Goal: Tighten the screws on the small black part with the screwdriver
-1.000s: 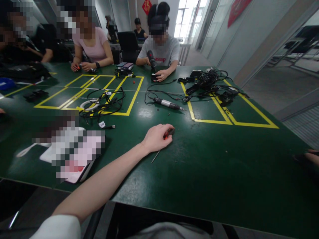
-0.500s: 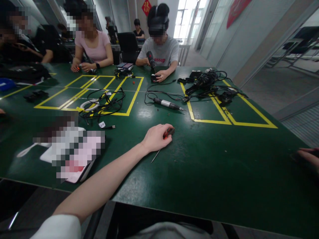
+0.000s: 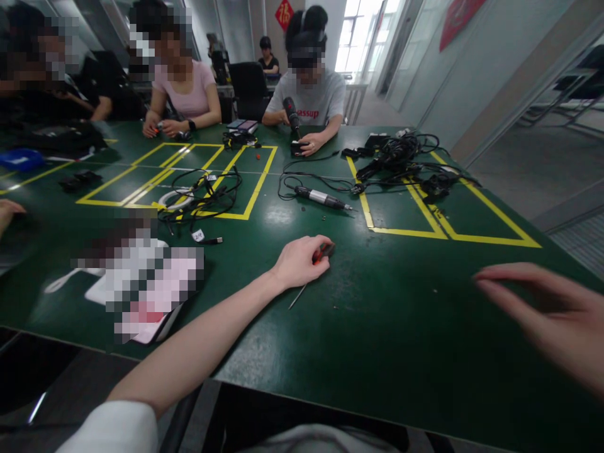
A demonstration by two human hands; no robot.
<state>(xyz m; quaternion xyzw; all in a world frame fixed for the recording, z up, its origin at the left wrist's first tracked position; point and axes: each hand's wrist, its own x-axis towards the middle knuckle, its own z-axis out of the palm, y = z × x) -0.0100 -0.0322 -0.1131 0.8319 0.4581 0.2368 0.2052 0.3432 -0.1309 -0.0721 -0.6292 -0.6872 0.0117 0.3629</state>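
My left hand (image 3: 302, 261) rests on the green table, its fingers wrapped round a small dark and orange tool (image 3: 323, 253). A thin metal shaft (image 3: 297, 297) shows below that palm. Over the table at the right, my right hand (image 3: 542, 308) is slightly blurred; thumb and fingertips come close together, and I see nothing between them. A silver and black electric screwdriver (image 3: 323, 198) lies beyond my left hand, its cable trailing behind it.
Tangled black cables (image 3: 396, 157) lie at the far right and more cables (image 3: 207, 195) at left. Phones (image 3: 165, 283) sit left of my forearm. Across the table (image 3: 377, 352), a person (image 3: 311, 94) holds a drill; others sit at left.
My right hand has come in from the right edge, without the dark thing that was near it. My left hand keeps its hold. The view has shifted slightly.
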